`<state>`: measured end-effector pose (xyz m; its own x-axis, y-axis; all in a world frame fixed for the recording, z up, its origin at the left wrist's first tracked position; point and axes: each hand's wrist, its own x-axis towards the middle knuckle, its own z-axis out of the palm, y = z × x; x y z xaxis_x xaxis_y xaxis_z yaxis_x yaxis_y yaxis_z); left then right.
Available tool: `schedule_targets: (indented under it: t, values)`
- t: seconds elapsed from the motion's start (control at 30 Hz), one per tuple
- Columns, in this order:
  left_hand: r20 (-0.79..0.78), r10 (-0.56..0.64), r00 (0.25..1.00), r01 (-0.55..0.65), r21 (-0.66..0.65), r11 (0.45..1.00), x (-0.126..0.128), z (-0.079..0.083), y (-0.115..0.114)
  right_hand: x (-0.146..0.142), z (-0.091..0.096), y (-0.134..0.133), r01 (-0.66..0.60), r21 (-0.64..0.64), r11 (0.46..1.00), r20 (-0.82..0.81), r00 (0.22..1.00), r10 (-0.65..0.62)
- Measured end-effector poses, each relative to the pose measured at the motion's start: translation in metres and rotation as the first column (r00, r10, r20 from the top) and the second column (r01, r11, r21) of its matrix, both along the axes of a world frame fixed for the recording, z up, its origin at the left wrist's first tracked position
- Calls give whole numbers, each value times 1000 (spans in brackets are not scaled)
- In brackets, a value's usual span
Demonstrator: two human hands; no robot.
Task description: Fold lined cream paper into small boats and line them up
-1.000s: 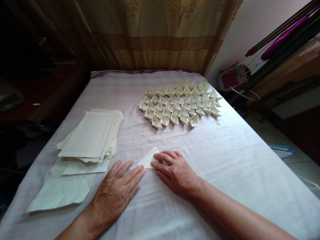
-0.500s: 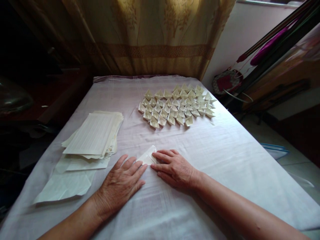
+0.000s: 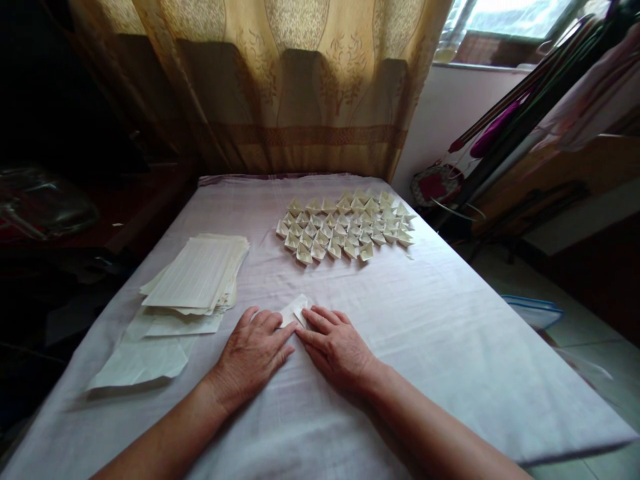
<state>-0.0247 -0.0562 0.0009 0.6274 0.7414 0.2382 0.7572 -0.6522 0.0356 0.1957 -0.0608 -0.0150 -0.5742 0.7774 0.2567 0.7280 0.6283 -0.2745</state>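
Observation:
A small folded white paper piece lies on the white tablecloth near me. My left hand lies flat with its fingers stretched out, their tips on the paper's left edge. My right hand also lies flat, fingers pressing on the paper's right side. Both hands partly cover the paper. Further back, several folded paper boats stand in tight rows.
A stack of lined paper sheets lies at the left, with larger loose sheets under it. A patterned curtain hangs behind the table. At the right are leaning poles and a blue-edged item on the floor.
My left hand has slid right and forward until its fingertips meet the paper and my right hand. The view has tilted upward, showing more curtain and window.

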Motion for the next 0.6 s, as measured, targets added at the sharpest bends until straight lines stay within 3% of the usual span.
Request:
schedule_targets:
  t: [0.23,0.5,0.6]
  values:
    - [-100,-10,995,11,2,1000,10,13,0,-9,1,-12,23,66,998,-40,999,-20]
    - [-109,226,968,-221,53,974,39,12,-14,-15,1,-18,123,-14,992,-155,980,-124]
    - [-109,248,963,-238,97,966,45,11,-11,-11,6,-16,122,-54,991,-172,976,-130]
